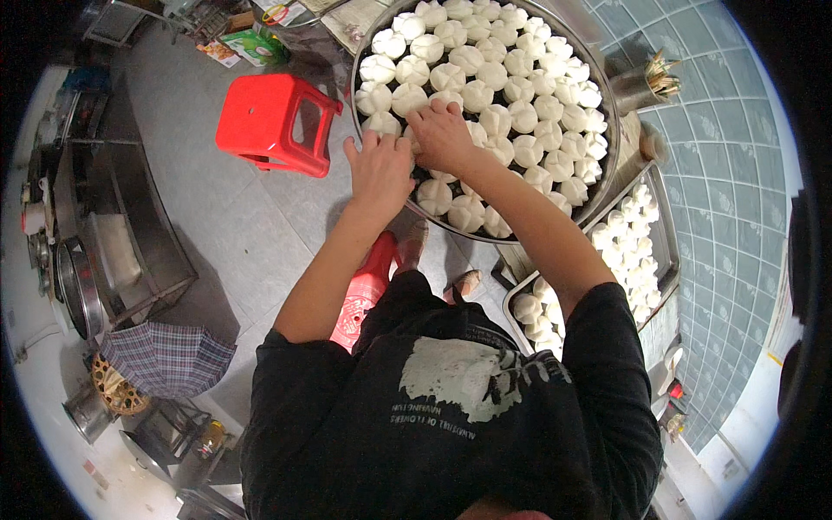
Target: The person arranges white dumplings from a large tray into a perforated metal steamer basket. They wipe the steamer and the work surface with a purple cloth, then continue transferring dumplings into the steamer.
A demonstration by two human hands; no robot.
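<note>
A large round metal tray (610, 162) holds many white dough buns with split, petal-like tops. Over its near left part, my right hand (445, 135) reaches in with bent fingers among the buns, its fingertips by a bun (409, 99). Close beside it, my left hand (382, 174) crosses the tray's rim, with its fingers at a bun (381, 123) near the edge. Part of another bun shows between the two hands. The fingers cover what they touch, so a firm grip on any bun cannot be made out.
Right of me are two rectangular metal trays, one with small white dough pieces (627, 240), one with round buns (530, 309). A metal holder with sticks (650, 84) stands by the tiled wall. Red plastic stool (260, 117) and open plaid umbrella (169, 357) occupy the floor at left.
</note>
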